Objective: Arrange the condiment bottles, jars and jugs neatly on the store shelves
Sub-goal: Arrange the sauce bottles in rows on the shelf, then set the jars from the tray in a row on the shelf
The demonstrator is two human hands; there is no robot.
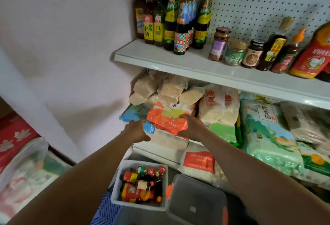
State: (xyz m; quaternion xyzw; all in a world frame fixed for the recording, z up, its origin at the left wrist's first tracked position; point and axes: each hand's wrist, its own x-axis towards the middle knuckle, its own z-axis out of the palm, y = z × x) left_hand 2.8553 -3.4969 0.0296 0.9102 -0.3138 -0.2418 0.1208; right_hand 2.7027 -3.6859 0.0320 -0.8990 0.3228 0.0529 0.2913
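Orange crinkly packet [167,120] between hands [192,126].

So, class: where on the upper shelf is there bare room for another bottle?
On the upper shelf, the front-left corner before the tall bottles is bare, as is the front strip before the jars. The shelf's right end is crowded.
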